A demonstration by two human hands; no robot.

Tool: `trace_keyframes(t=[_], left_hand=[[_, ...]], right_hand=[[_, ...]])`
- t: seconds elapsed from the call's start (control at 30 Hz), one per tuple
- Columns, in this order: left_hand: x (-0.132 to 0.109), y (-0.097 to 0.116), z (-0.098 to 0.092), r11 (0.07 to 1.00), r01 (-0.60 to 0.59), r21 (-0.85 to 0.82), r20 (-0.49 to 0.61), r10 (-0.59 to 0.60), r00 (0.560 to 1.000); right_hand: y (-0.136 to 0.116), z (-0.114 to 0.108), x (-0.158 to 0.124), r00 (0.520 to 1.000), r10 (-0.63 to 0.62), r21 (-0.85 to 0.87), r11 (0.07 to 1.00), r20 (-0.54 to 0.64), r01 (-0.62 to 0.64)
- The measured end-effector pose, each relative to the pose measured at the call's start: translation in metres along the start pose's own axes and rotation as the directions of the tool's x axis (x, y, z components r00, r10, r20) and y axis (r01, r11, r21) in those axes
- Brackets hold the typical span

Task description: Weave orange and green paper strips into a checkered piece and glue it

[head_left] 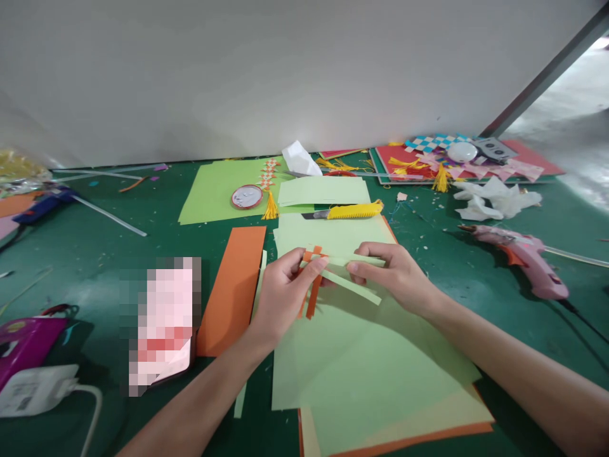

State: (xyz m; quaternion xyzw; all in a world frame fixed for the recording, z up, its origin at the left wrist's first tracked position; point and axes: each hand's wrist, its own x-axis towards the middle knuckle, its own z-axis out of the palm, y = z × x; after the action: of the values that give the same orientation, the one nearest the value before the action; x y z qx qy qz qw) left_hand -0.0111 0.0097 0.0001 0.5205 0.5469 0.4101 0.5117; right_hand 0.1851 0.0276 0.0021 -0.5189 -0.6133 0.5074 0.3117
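Observation:
My left hand [288, 289] pinches a small weave of orange and pale green paper strips, thumb on top near the crossing. Two orange paper strips [314, 298] hang down from it, partly behind my fingers. Pale green paper strips [356, 289] stick out to the right. Between the thumb and fingers of my right hand [387, 270] is the upper green strip; the lower one slants free below. Both hands are above a stack of pale green paper sheets [361, 381]. A yellow box cutter [354, 211] with its blade out lies just beyond them.
An orange paper piece [235, 285] and a blurred-out phone [164, 324] lie left. At right rests a pink glue gun [521, 257] with its cord. Behind are a round tin lid [246, 197], a yellow tassel [270, 206] and crumpled tissue [497, 198], before a grey panel [266, 76].

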Motion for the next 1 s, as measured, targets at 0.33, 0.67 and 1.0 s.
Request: trace_keyframes(t=[0.33,0.67,1.0], left_hand=[[-0.0006,0.0028,0.001,0.994,-0.051,0.099,0.015,0.05,0.999],[-0.0052,0.0063,0.0048,0.984,-0.072,0.163,0.135,0.05,0.99],[-0.0037,0.0049,0.0041,0.992,0.047,0.117,0.233,-0.074,0.97]], right_hand=[[-0.0069,-0.0067,0.0016,0.993,-0.09,0.008,0.996,0.07,0.09],[-0.0005,0.0019,-0.001,0.992,-0.087,-0.14,0.985,0.089,0.099],[-0.0002,-0.0047,0.0029,0.997,-0.067,-0.03,0.997,0.024,0.067]])
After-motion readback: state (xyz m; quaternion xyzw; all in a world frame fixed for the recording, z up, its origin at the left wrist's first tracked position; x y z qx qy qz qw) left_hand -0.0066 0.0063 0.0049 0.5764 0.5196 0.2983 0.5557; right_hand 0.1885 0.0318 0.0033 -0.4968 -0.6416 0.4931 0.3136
